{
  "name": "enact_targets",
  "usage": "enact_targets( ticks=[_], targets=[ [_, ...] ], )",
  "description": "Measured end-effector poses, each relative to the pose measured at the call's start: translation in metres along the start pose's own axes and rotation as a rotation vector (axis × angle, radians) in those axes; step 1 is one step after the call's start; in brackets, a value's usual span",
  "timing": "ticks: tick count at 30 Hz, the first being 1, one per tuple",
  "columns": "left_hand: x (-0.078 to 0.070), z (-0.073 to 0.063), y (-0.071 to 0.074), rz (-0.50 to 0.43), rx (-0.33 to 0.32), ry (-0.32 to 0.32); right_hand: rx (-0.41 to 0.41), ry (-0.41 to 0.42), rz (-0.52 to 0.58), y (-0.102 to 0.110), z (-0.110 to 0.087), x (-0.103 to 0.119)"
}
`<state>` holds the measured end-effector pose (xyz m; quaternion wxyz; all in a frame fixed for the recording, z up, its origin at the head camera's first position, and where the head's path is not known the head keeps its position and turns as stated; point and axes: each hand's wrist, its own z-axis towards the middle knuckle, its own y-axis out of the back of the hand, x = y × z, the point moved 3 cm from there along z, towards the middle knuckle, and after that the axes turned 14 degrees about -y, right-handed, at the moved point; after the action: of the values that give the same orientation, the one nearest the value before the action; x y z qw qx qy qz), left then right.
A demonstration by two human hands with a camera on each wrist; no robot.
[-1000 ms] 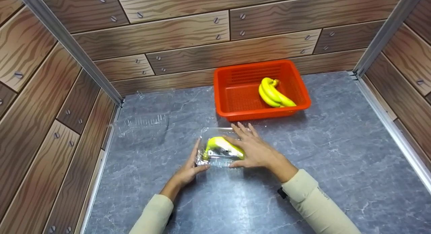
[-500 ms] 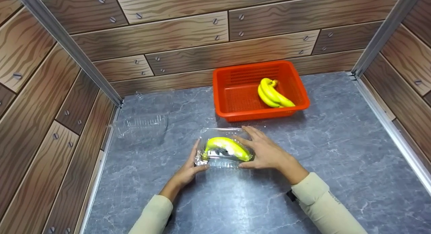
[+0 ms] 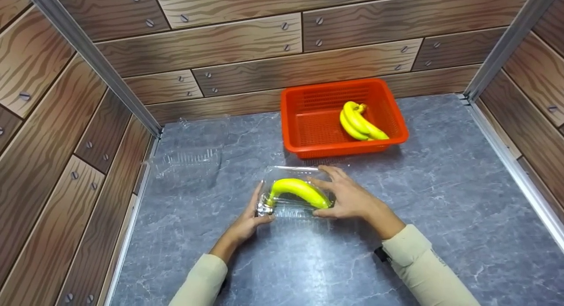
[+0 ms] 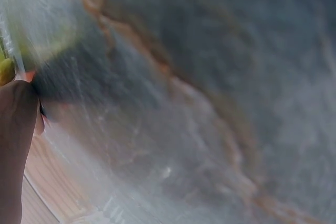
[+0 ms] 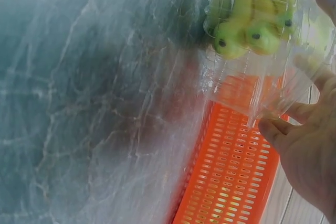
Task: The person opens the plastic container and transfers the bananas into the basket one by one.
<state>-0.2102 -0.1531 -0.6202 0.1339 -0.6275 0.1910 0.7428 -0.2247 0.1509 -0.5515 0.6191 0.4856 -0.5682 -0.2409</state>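
Note:
In the head view a clear plastic box [image 3: 291,171] with yellow bananas [image 3: 304,190] inside is at the middle of the table. Several banana tips [image 5: 256,38] show through its wall in the right wrist view. My left hand [image 3: 243,226] grips the box's left end, thumb at the near corner and fingers along the side. At the opposite end my right hand [image 3: 352,200] holds the box, thumb on the near corner and fingers towards the far corner. The lid appears to lie over the bananas. Whether the box touches the table I cannot tell.
Behind the box stands a red plastic basket [image 3: 288,121] with a bunch of bananas [image 3: 359,123] in its right half. An opened clear plastic box [image 3: 187,158] lies at the back left. Wood-patterned walls [image 3: 246,59] enclose the table's back and sides.
My right hand has moved right and back, from on top of the lid to the box's right end, uncovering more of the banana. The glare on the lid has faded. My left hand has stayed put.

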Motion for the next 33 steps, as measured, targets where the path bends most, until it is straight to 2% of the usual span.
enact_targets(
  ticks=[7, 15, 20, 27, 33],
  targets=[
    [-0.0027, 0.0006, 0.0, 0.03, 0.003, -0.004, 0.007, -0.011, 0.024, 0.004, 0.0005, -0.0001],
    [-0.0007, 0.0015, -0.0005, -0.039, 0.02, -0.03, 0.011, -0.006, 0.035, 0.0055, -0.0005, 0.0016],
    [-0.0013, 0.0033, 0.0002, -0.047, 0.003, -0.054, 0.015, -0.007, 0.048, 0.007, 0.0013, 0.0011],
    [-0.0003, 0.0007, 0.0015, -0.009, 0.004, -0.035, 0.035, 0.0, 0.112, 0.0081, 0.002, -0.0014],
    [0.0002, -0.0005, 0.0016, -0.006, 0.001, -0.005, 0.063, -0.034, 0.16, 0.0101, -0.0019, -0.0023]
  ],
)
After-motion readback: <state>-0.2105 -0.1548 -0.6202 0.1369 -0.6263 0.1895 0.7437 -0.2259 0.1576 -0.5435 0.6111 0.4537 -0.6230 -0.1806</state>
